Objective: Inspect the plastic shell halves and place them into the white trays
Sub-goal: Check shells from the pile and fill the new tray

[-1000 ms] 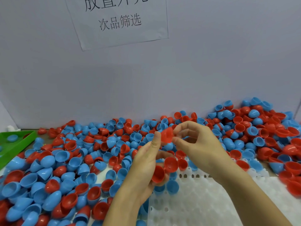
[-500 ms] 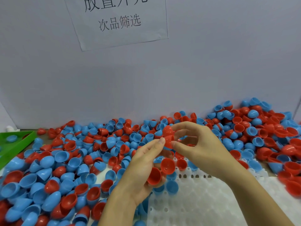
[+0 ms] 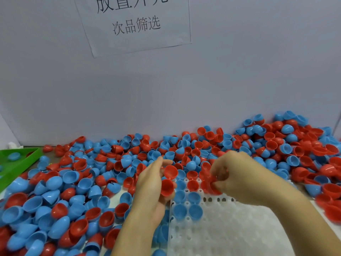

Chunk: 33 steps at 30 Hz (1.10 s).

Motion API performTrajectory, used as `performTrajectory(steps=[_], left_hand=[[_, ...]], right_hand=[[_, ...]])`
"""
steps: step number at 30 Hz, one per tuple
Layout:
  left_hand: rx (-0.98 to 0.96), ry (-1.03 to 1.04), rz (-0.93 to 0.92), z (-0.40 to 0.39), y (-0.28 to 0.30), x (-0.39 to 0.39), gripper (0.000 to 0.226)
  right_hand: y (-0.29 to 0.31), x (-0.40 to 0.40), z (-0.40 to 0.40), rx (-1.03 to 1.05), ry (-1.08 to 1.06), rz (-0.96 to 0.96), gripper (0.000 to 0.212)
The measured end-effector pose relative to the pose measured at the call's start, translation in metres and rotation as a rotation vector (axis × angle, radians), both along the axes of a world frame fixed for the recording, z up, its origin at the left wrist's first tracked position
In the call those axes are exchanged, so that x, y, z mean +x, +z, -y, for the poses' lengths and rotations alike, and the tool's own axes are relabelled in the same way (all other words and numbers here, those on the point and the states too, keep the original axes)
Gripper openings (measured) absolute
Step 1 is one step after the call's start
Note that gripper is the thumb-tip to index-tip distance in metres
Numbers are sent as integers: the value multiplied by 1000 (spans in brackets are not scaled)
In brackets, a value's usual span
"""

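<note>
Wall paper sign (image 3: 136,24) reads 次品筛选 (top line cut off).

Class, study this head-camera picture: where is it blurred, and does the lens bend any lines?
Head view: the right hand is motion-smeared over the white plastic tray; the left hand, holding red plastic shell halves, is sharper; the paper sign leans, a wide-angle effect; lighting is soft and even.
</note>
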<state>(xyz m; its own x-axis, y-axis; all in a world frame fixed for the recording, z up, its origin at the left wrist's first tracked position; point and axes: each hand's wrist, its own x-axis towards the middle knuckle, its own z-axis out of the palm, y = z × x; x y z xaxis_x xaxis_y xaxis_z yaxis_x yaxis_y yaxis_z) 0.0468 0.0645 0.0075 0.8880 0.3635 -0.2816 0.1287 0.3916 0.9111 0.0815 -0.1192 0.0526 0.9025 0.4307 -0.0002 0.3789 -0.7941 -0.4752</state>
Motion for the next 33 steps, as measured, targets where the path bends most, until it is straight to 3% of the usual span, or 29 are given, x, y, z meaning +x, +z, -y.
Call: performTrajectory(steps=[2, 5, 8, 11, 14, 18, 24, 29, 33], left_hand=[[-81, 55, 7, -2, 0, 1, 31], [-172, 65, 30, -2, 0, 1, 28], [-199, 49, 38, -3, -2, 2, 28], [-211, 38, 38, -3, -3, 3, 27], [-172, 34, 37, -1, -4, 4, 25], [16, -4, 76, 3, -8, 4, 30], [169, -75, 195, 13, -3, 2, 42], [47, -176, 281, 9, -2, 0, 14], [53, -215, 314, 10, -3, 0, 14]], right_hand=[[-6, -5, -9, -190, -8, -10, 5], [-20, -14, -27, -404, -52, 102, 11], [-26, -18, -34, -453, -52, 83, 21], [-19, -16, -28, -437, -27, 44, 10], [-8, -13, -21, -254, 24, 63, 14], [0, -14, -29, 216, 159, 123, 17], [-20, -8, -41, 251, 110, 228, 17], [-19, -1, -31, 401, 33, 219, 18], [-14, 0, -27, 430, 67, 188, 11]])
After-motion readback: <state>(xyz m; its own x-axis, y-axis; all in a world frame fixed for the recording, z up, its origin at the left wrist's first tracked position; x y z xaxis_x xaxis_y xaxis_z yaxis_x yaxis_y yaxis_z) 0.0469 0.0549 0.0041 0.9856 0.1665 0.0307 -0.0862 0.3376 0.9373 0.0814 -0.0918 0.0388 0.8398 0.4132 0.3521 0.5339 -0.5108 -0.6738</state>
